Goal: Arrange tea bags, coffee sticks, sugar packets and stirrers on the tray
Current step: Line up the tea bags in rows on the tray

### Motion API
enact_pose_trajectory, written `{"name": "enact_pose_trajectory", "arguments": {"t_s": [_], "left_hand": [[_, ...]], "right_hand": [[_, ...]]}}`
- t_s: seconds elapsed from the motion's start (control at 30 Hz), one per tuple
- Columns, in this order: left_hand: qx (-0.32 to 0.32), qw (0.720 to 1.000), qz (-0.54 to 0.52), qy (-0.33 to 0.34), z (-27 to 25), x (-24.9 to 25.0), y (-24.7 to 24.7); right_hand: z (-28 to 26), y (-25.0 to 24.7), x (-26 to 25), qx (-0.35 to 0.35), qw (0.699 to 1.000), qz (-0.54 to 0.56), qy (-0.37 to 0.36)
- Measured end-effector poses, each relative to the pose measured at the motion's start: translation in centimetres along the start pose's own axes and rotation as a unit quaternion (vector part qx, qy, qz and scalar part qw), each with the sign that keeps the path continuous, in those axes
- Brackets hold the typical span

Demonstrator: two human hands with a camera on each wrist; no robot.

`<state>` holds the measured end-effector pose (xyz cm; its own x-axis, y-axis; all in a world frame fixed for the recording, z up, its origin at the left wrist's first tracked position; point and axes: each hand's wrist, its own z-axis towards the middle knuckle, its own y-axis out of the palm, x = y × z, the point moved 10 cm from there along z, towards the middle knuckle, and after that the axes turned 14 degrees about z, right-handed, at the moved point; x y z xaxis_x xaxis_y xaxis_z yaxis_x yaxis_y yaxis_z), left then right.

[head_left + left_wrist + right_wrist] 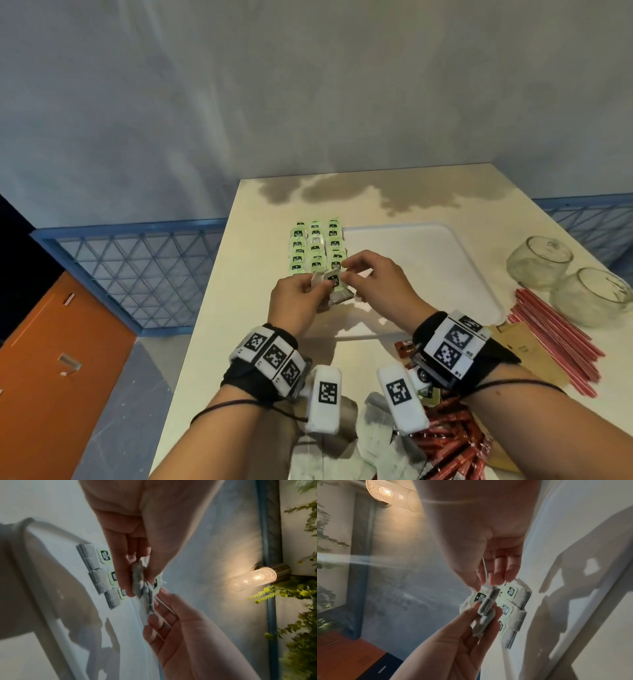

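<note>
Tea bags [331,281], labels unreadable

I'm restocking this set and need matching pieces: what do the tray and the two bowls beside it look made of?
The tray looks like matte white plastic: one smooth moulded piece with rounded corners and a raised rim. The two bowls look like thick clear glass, see-through with a cloudy, uneven surface; clear plastic can't be ruled out.

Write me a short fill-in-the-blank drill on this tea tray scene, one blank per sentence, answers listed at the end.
1. The tea bags already laid out form ____ columns on the tray.
2. Both hands, left hand and right hand, pinch a small bunch of ____.
3. The red stirrers lie on the table just in front of two ____ bowls.

Answers: three; tea bags; glass
</note>
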<state>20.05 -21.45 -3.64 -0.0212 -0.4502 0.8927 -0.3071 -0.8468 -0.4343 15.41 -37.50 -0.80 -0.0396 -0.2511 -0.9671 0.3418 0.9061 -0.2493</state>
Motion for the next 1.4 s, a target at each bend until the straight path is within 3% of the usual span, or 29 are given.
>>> {"name": "enact_pose_trajectory", "arguments": {"t_s": [0.1,0.27,0.33,0.43,0.53,0.73,0.87,1.0,1.13,1.27,1.4], "left_hand": [[-0.047,0.998,-0.025,-0.022,0.3,-0.8,0.7],[-0.050,0.997,-0.002,-0.053,1.0,-3.1,-0.5],[-0.043,0.996,-0.021,-0.070,1.0,-3.8,-1.3],[-0.029,0.997,-0.021,-0.069,1.5,-4.4,-2.4],[-0.023,0.996,-0.044,-0.069,2.1,-4.9,-2.9],[0.008,0.992,-0.089,-0.091,2.6,-6.1,-3.9],[0.025,0.998,-0.009,-0.061,2.6,-5.5,-4.3],[0.029,0.998,-0.012,-0.050,2.1,-4.6,-4.0],[0.034,0.998,-0.042,-0.031,1.3,-3.0,-3.0],[0.038,0.998,-0.044,-0.002,0.2,-1.3,-2.3],[0.047,0.993,0.085,0.060,-1.1,0.2,-2.0]], "right_hand": [[0.4,0.9,1.3,-0.030,0.999,0.012,0.028],[0.8,1.2,4.8,-0.071,0.991,-0.044,0.101],[1.2,0.4,5.7,-0.054,0.990,-0.060,0.117],[1.9,-0.4,6.3,0.011,0.990,0.028,0.135],[2.9,-0.2,6.0,0.039,0.988,0.075,0.128],[5.0,1.0,4.7,-0.009,0.997,-0.026,0.077],[5.2,1.1,5.1,-0.001,0.996,-0.044,0.075],[4.5,0.2,4.6,0.032,0.997,-0.042,0.062],[2.0,2.4,1.5,-0.033,0.998,0.041,0.037],[0.3,4.0,0.2,-0.081,0.995,0.046,0.038],[-0.2,3.1,0.0,-0.039,0.997,0.053,0.048]]}}
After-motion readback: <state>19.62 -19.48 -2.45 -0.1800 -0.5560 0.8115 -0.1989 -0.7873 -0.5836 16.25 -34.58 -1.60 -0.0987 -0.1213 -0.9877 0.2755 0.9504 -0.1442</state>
